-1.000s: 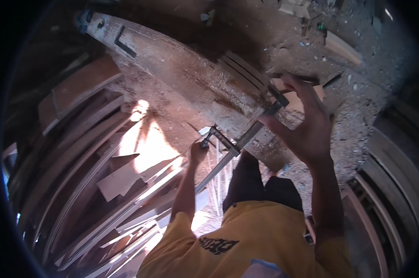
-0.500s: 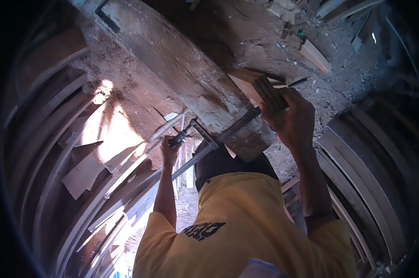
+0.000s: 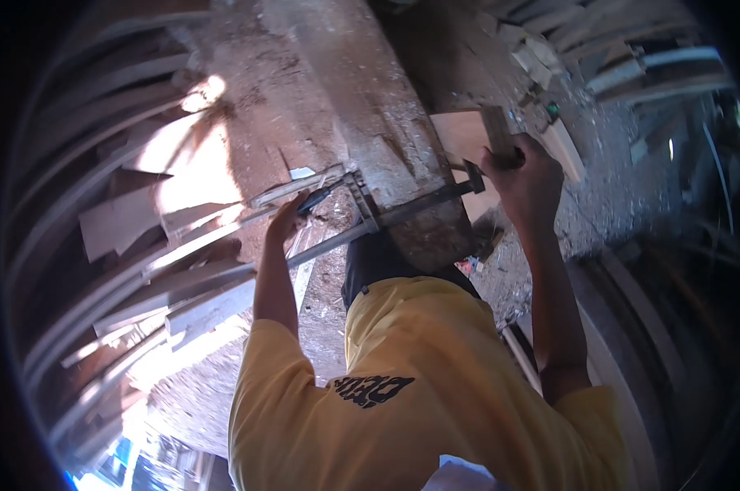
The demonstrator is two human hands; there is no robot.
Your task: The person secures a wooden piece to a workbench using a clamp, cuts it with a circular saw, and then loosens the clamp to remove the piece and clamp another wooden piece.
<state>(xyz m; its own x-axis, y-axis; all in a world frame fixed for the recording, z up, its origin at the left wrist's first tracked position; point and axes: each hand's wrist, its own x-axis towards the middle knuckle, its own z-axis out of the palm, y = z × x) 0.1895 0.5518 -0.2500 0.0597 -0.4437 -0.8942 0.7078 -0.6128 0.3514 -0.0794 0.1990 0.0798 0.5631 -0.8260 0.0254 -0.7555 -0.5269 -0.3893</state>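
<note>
My left hand (image 3: 286,217) is closed around the dark handle of a bar clamp (image 3: 411,209). The clamp's metal bar lies across the near end of a thick, worn wooden beam (image 3: 349,90). Its sliding jaw is left of the beam, and its fixed jaw sticks up on the right side. On the right, my right hand (image 3: 532,176) grips the edge of a pale wooden block (image 3: 468,131), fingers curled over its end. The block stands against the beam's right side, close to the fixed jaw. Whether the jaw touches it I cannot tell.
Curved and straight planks (image 3: 198,278) are piled along the left. Offcuts (image 3: 537,61) and a pale wood strip (image 3: 566,151) lie on the dusty ground at upper right. Darker curved timbers (image 3: 632,327) stand at lower right. Sunlight strikes the boards at left.
The view has rotated, so the beam looks more upright. The wooden block has turned in my right hand, showing more of its broad face. The clamp's fixed jaw now shows beside it.
</note>
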